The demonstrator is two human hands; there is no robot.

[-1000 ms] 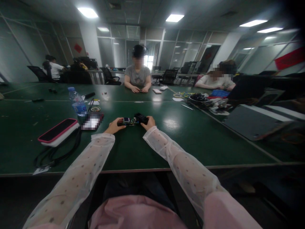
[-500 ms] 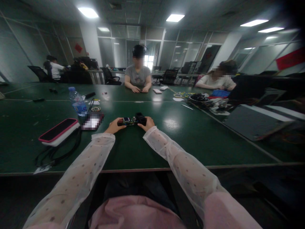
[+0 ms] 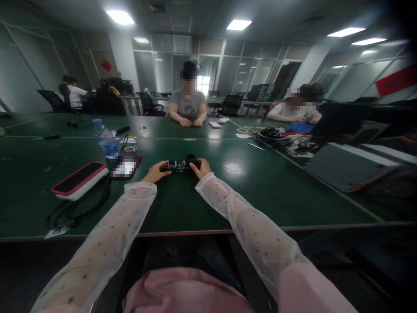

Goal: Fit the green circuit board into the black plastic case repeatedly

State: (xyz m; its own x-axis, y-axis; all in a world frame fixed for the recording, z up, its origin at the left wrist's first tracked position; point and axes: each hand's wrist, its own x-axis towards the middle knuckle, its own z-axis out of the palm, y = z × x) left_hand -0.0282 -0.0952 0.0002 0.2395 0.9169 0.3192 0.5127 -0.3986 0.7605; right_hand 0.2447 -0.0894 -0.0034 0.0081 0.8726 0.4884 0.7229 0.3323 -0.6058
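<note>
Held just above or on the green table is a small circuit board with a little screen on its left part. At its right end sits a black boxy part; whether the two are joined I cannot tell. My left hand is closed around the left end of the board, thumb in front. Closed on the black part is my right hand, its thumb lying across the near side. The fingers behind both pieces are mostly hidden.
Left of my hands are a water bottle, a pink-rimmed phone-like device on a white block and a black cord. Tangled cables and a grey metal case lie at right. A person sits opposite.
My right thumb has come up across the near face of the black part. The board has shifted very slightly; my left hand stays in nearly the same place.
</note>
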